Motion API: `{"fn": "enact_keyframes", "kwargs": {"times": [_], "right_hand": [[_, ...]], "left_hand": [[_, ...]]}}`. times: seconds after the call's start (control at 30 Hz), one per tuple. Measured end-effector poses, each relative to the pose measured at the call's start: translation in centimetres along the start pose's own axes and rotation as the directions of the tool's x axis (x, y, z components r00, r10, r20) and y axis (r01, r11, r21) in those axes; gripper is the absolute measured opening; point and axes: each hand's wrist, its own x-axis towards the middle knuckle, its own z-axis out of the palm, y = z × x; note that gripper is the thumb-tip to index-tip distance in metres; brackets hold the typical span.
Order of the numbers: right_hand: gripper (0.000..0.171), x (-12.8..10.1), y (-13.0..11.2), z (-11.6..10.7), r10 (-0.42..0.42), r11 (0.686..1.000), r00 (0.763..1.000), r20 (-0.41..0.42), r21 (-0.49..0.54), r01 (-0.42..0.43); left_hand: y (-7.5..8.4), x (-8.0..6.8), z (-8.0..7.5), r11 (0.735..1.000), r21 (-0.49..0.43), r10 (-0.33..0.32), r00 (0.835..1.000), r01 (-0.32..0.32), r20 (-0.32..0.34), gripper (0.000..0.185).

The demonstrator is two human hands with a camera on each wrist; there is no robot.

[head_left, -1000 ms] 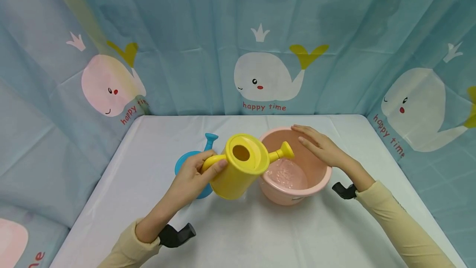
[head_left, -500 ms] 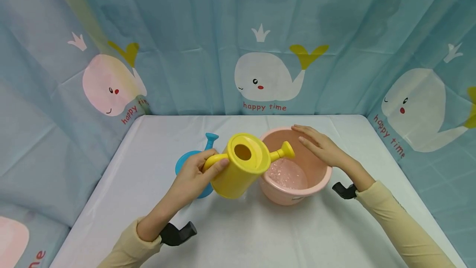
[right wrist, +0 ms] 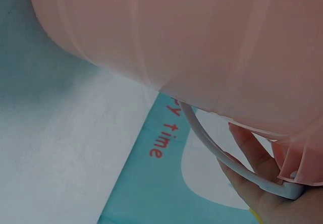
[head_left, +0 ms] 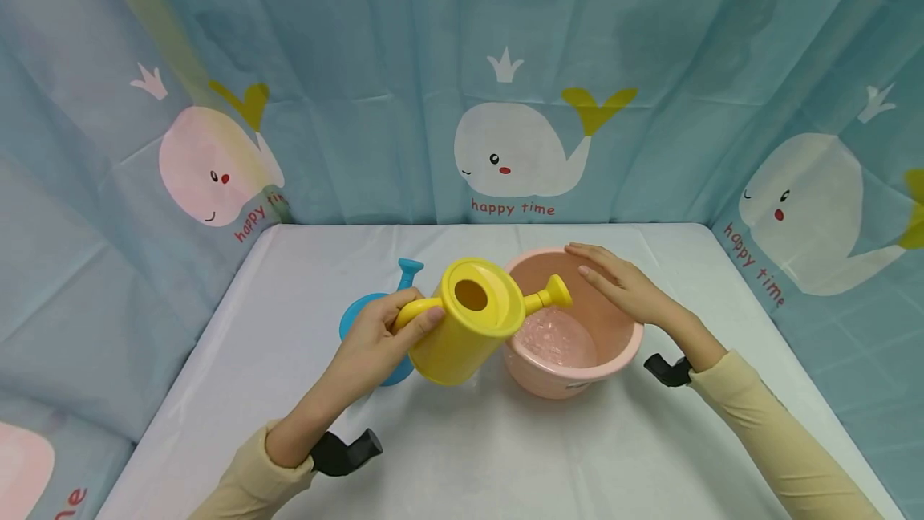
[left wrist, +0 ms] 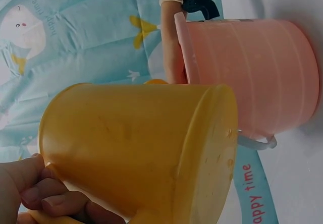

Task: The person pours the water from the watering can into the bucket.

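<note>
Yellow watering can [head_left: 462, 351]: tilted, spout over the pink bucket [head_left: 552, 385], body left of it. Left hand [head_left: 378, 339]: fingers wrapped around the can's handle. Right hand [head_left: 622, 286]: fingers and thumb straddle the bucket's rim. Rippled liquid [head_left: 556, 338] lies inside; pouring appears under way, unfinished.

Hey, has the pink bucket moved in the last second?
No, not visibly. In the head view, the bucket keeps the same place against the table's far edge, below the middle whale print.
</note>
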Motion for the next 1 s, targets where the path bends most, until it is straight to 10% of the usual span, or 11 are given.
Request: {"fn": "enact_keyframes", "kwargs": {"times": [1.0], "right_hand": [[0.044, -0.11, -0.27, 0.06, -0.008, 1.000, 1.000, -0.008, 0.002, 0.008]], "left_hand": [[0.26, 0.33, 0.20, 1.000, 0.014, -0.003, 1.000, 0.003, -0.010, 0.026]]}}
